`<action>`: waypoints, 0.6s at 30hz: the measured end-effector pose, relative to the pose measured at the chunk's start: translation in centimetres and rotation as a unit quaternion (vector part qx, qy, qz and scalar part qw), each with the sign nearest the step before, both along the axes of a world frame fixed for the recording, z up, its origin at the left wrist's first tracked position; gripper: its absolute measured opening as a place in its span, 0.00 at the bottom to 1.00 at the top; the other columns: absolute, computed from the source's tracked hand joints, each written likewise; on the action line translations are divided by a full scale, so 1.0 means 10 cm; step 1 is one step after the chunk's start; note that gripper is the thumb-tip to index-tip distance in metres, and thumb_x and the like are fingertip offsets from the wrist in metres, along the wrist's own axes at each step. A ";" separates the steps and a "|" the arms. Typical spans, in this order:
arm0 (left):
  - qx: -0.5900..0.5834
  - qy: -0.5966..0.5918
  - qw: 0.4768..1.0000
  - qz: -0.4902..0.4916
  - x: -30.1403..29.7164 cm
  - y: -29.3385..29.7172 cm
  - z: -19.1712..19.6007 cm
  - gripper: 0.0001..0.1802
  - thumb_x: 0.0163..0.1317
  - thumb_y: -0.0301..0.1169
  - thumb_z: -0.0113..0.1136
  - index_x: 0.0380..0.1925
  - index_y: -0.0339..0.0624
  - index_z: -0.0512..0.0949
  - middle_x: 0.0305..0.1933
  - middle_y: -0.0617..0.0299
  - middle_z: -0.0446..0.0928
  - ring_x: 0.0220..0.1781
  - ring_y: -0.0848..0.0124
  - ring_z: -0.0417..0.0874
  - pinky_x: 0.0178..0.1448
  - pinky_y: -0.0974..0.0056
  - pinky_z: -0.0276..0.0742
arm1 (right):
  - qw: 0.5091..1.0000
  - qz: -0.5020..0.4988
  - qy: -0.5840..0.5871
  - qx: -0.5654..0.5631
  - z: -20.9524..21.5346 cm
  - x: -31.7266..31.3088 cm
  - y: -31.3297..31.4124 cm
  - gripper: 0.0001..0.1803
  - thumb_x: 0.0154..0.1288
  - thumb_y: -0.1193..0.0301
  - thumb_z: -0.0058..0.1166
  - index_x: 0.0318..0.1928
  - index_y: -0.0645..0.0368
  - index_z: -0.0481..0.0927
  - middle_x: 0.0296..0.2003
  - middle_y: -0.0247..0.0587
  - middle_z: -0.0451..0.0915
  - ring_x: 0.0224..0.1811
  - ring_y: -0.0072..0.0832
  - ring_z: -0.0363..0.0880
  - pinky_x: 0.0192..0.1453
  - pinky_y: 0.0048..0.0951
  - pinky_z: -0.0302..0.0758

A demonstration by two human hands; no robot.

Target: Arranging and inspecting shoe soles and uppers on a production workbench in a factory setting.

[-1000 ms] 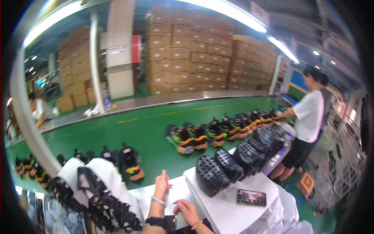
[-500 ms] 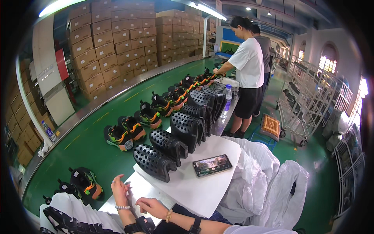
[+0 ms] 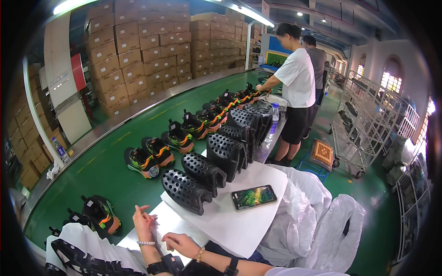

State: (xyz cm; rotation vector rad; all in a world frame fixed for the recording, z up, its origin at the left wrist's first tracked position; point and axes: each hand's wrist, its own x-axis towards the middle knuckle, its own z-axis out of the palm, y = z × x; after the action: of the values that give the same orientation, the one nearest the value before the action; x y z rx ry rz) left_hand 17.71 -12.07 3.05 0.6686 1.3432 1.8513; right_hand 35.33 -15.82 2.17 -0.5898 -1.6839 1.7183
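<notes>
Two hands sit at the lower edge, near the front corner of the white table. The left hand is raised, fingers loosely spread and pointing up, a bead bracelet at its wrist; it holds nothing. The right hand lies just beside it, fingers loosely curled and resting on the table's lower sheet; whether it pinches anything I cannot tell. Left of the hands, a bundle of black straps lies on white cloth. On the table, just beyond the hands, lies a black perforated sole, the first of a row of such soles leaning one on another toward the far end. Right of that first sole, a phone lies flat with its screen lit. White bags slump off the table's right side. Left of the table, black, orange and green shoes ride a green belt. At the table's far end a person in a white shirt stands, another behind. Beyond the belt, cartons are stacked high.
</notes>
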 end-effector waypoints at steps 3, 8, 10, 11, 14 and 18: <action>-0.040 -0.011 0.999 -0.016 -0.04 0.00 -0.06 0.27 0.70 0.46 0.38 0.33 0.31 0.75 0.09 0.68 0.60 0.12 0.76 0.66 0.29 0.68 0.76 | 0.999 0.014 -0.041 0.007 0.00 0.02 0.00 0.11 0.69 0.69 0.41 0.44 0.62 0.74 0.22 0.34 0.75 0.26 0.18 0.72 0.36 0.22 0.71; -0.013 0.001 0.999 -0.029 0.01 0.02 -0.03 0.19 0.69 0.38 0.44 0.32 0.30 0.75 0.09 0.67 0.62 0.13 0.74 0.70 0.29 0.67 0.77 | 1.000 -0.007 -0.013 0.000 0.01 0.01 -0.01 0.11 0.69 0.69 0.42 0.45 0.62 0.74 0.23 0.34 0.76 0.27 0.18 0.73 0.38 0.23 0.72; -0.019 -0.001 0.999 -0.027 0.00 0.01 -0.04 0.18 0.68 0.36 0.44 0.32 0.30 0.75 0.09 0.66 0.62 0.13 0.74 0.70 0.30 0.66 0.77 | 1.000 -0.007 -0.012 0.004 -0.03 0.01 -0.01 0.11 0.69 0.69 0.42 0.45 0.61 0.74 0.24 0.34 0.76 0.28 0.18 0.74 0.38 0.23 0.72; -0.024 -0.004 0.999 -0.023 0.00 0.02 -0.04 0.17 0.68 0.35 0.45 0.33 0.30 0.75 0.09 0.66 0.62 0.14 0.74 0.71 0.30 0.66 0.78 | 1.000 -0.006 -0.012 0.009 -0.03 0.00 -0.01 0.11 0.69 0.69 0.42 0.45 0.61 0.74 0.24 0.34 0.76 0.28 0.18 0.74 0.38 0.23 0.72; -0.023 0.014 0.999 -0.023 -0.02 0.04 -0.06 0.16 0.68 0.34 0.45 0.33 0.29 0.75 0.09 0.65 0.63 0.14 0.73 0.71 0.30 0.65 0.78 | 1.000 -0.007 -0.020 0.011 -0.01 0.00 -0.01 0.11 0.68 0.69 0.42 0.45 0.61 0.74 0.24 0.35 0.77 0.29 0.19 0.75 0.39 0.23 0.72; -0.015 0.005 0.999 -0.029 -0.04 0.05 -0.09 0.16 0.68 0.34 0.44 0.33 0.29 0.75 0.09 0.64 0.63 0.14 0.73 0.71 0.30 0.64 0.78 | 1.000 0.001 -0.025 0.018 0.05 0.03 -0.01 0.11 0.68 0.69 0.42 0.44 0.61 0.74 0.24 0.35 0.77 0.29 0.20 0.76 0.39 0.23 0.73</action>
State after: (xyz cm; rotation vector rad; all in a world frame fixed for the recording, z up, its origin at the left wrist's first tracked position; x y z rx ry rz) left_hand 17.28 -11.54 2.10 0.6949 1.3432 1.7809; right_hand 35.60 -15.95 2.69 -0.6193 -1.7469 1.6842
